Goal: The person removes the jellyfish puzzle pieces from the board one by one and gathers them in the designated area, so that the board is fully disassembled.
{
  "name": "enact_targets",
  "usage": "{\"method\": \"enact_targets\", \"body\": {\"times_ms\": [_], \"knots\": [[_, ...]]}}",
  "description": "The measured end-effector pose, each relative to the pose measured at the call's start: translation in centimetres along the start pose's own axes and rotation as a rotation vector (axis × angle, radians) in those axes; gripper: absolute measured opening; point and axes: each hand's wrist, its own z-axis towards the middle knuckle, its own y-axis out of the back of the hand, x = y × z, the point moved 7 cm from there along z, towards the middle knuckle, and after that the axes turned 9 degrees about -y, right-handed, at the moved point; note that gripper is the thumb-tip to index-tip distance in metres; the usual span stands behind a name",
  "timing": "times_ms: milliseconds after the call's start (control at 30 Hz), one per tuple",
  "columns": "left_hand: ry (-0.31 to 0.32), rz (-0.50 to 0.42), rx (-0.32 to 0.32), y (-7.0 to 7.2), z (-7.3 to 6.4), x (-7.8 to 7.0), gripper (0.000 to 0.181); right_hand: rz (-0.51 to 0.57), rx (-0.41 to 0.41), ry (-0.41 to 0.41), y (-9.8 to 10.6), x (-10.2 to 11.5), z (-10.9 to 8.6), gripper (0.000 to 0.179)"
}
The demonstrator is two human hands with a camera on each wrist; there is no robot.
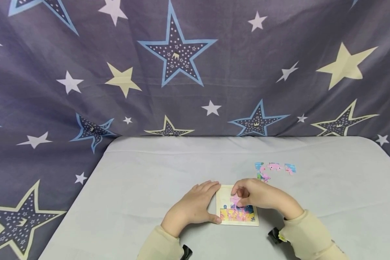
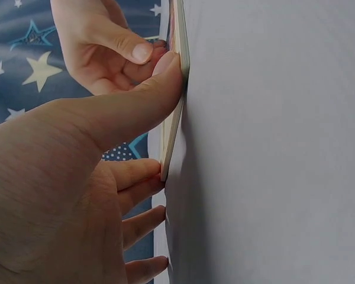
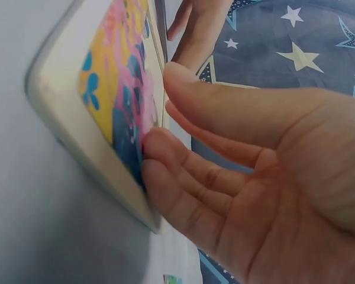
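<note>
A shallow pale tray puzzle [image 1: 227, 223] lies on the light cloth, its lower part filled with yellow, pink and blue picture pieces. My left hand [image 1: 195, 204] steadies its left side, thumb at the near corner and index finger at the far one. The other left fingers [image 2: 143, 228] fan out beyond the tray's edge. Over the tray bends my right hand [image 1: 258, 195], its fingertips [image 3: 160, 171] touching the pieces on the right side. A pink puzzle piece [image 1: 234, 199] shows beside its thumb and index finger, which stand apart. The palm partly hides the tray's upper right.
Several loose puzzle pieces lie behind the right hand, among them a pink one [image 1: 274, 166] and a blue-and-pink one [image 1: 290, 168]. A dark star-patterned curtain [image 1: 195, 90] hangs behind the cloth-covered table [image 1: 143, 173].
</note>
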Motion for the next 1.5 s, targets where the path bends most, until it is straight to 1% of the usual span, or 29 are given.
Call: {"method": "enact_targets", "body": {"times_ms": [167, 467, 600, 833, 1067, 1133, 1333, 1500], "knots": [[-0.003, -0.002, -0.003, 0.11, -0.13, -0.04, 0.101, -0.024, -0.02, -0.011, -0.15, 0.09, 0.09, 0.021], [-0.003, 0.002, -0.006, 0.12, -0.11, -0.1, 0.1, -0.027, -0.058, -0.099, -0.34, -0.37, 0.25, 0.024], [0.001, -0.004, -0.003, 0.06, -0.1, -0.09, 0.1, -0.029, -0.065, -0.124, -0.4, -0.46, 0.23, 0.024], [0.004, -0.01, -0.002, 0.02, -0.12, -0.1, 0.1, -0.028, -0.065, -0.124, -0.41, -0.35, 0.21, 0.025], [0.014, -0.02, 0.003, -0.07, -0.15, -0.04, 0.1, -0.027, -0.058, -0.098, -0.45, -0.1, -0.03, 0.028], [0.013, -0.021, 0.005, -0.06, -0.19, -0.09, 0.1, -0.03, -0.056, -0.102, -0.48, -0.04, -0.1, 0.03], [0.009, -0.009, 0.005, -0.04, -0.23, -0.22, 0.1, -0.07, -0.064, -0.127, -0.44, 0.15, -0.18, 0.032], [0.012, -0.006, 0.01, -0.08, -0.19, -0.22, 0.1, -0.1, -0.072, -0.104, -0.21, 0.46, -0.27, 0.028]]}}
